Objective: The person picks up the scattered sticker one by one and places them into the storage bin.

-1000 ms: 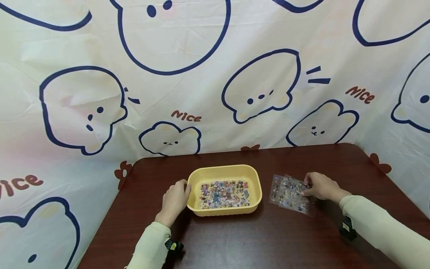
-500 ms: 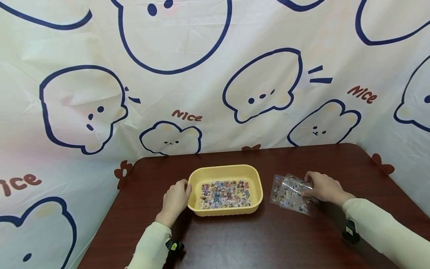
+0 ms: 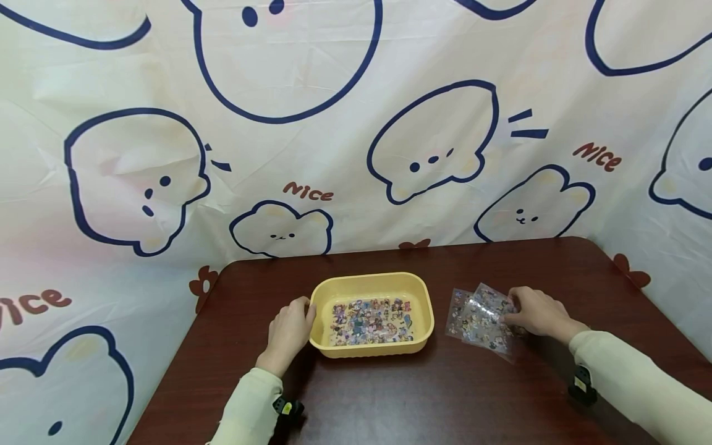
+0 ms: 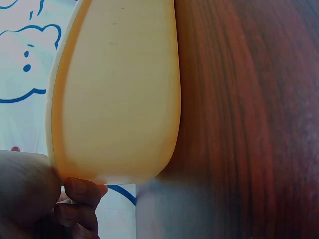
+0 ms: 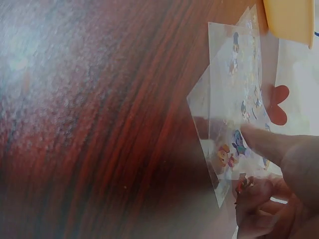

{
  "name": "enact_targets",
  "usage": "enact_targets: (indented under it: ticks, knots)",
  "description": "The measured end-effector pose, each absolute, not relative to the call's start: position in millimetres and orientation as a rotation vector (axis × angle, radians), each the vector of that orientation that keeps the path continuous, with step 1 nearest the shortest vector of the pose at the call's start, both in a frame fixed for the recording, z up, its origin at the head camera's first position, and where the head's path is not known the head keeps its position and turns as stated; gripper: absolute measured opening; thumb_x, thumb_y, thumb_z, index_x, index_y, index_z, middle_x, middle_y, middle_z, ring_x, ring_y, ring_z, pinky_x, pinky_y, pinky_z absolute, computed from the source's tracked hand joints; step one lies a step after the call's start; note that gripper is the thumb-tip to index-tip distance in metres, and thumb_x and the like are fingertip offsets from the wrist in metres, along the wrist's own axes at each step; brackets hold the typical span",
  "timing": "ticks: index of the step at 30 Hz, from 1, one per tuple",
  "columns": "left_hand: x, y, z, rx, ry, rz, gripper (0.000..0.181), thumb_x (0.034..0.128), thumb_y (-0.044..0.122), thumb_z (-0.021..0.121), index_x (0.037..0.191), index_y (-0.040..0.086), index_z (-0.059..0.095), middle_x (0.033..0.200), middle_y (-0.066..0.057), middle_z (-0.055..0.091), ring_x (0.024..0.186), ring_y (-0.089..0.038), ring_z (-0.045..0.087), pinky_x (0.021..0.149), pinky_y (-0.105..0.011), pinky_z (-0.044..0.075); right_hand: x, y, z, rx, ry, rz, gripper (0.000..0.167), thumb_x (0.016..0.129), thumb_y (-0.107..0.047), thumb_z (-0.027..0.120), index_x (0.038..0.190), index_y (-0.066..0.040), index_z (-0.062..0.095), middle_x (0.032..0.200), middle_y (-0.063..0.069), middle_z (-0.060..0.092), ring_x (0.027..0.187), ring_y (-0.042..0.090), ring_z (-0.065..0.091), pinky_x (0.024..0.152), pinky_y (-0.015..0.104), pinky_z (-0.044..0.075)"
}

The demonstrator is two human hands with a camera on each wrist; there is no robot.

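Between right fingers, clear printed sheet, yellow tray in left fingers.

Pale cream long sleeves, small black wrist devices, yellow-green mark on the left one

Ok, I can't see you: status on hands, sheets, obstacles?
Left hand grips yellow tray. Right hand pinches top clear printed sheet. Another sheet partly underneath, possibly in the way.
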State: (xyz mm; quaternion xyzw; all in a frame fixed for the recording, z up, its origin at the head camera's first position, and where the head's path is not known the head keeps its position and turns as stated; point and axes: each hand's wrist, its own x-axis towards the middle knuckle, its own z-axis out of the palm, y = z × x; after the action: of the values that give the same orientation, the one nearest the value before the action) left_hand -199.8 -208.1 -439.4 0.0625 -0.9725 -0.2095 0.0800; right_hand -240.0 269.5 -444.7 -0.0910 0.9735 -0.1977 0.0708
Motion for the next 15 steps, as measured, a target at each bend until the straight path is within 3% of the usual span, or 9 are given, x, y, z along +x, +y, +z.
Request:
enact_targets:
  ticks: [5, 15]
  knots:
    - [-199.9, -208.9, -439.9, 0.175, -2.900, -0.633, 0.030, 0.1017, 0.026, 0.057, 0.115, 0.003, 0.070, 0.096, -0.019, 0.075, 0.069, -0.029, 0.067, 0.059, -0.045, 0.050, -239.5, 269.3, -447.1, -0.305, 2.956, -0.624, 0.019, 0.097, -0.021, 0.063, 0.098, -0.003, 0.065, 0.068, 0.001, 0.055, 0.057, 0.015, 0.051, 0.050, 0.033, 0.036]
    - [-199.8, -208.0, -439.9, 0.183, -2.900, -0.643, 0.030, 0.1021, 0.026, 0.057, 0.116, 0.003, 0.070, 0.099, -0.019, 0.075, 0.074, -0.031, 0.069, 0.063, -0.049, 0.052, -239.5, 272.1, -444.2, -0.328, 2.927, -0.705, 0.018, 0.100, -0.017, 0.059, 0.089, -0.005, 0.068, 0.065, -0.001, 0.054, 0.057, 0.014, 0.050, 0.050, 0.032, 0.038]
